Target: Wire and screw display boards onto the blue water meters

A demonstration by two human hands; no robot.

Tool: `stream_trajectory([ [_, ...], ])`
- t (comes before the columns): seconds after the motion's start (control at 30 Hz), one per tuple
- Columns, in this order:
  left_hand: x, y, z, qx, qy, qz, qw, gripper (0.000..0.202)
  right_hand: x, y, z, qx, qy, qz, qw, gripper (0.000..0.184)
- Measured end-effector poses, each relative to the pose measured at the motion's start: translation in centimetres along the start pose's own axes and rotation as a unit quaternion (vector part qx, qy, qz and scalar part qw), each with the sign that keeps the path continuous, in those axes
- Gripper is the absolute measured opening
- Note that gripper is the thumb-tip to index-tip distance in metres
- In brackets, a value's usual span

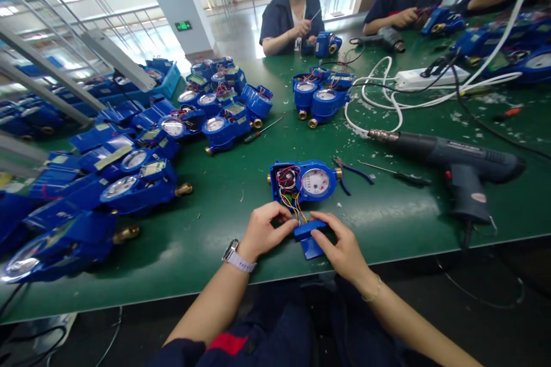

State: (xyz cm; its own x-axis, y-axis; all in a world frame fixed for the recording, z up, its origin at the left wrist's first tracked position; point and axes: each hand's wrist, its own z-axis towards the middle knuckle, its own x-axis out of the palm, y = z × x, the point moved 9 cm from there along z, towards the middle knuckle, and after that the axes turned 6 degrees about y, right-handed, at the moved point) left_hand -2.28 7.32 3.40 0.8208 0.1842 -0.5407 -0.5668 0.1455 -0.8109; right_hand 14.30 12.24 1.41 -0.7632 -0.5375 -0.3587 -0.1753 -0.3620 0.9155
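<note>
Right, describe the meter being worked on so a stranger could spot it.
On the green table, find the near edge where the person's left hand and right hand meet on a blue cover. The water meter lies just beyond them. Unlike the meters grouped farther off, it sits alone, open, with coloured wires trailing to the cover.

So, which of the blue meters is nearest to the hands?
The single meter with its wires exposed, just beyond the left hand and right hand, which hold its cover. The other meters lie in groups farther up the table.
</note>
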Motion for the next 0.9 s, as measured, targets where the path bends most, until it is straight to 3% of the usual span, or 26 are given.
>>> stream_trajectory([
  [0.27, 1.2, -0.6, 0.2, 0.004, 0.030, -0.030, 0.999, 0.017, 0.4, 0.4, 0.3, -0.022, 0.015, -0.002, 1.000, 0.019],
  [0.6, 1.5, 1.2, -0.1, -0.110, 0.029, -0.144, 0.983, 0.019, 0.1, -0.7, -0.1, 0.027, 0.008, 0.002, 1.000, 0.026],
  [0.9, 2.1, 1.6, -0.9, -0.138, 0.002, -0.206, 0.969, 0.016, 0.7, 1.5, 0.6, -0.045, 0.034, -0.008, 0.998, 0.030],
])
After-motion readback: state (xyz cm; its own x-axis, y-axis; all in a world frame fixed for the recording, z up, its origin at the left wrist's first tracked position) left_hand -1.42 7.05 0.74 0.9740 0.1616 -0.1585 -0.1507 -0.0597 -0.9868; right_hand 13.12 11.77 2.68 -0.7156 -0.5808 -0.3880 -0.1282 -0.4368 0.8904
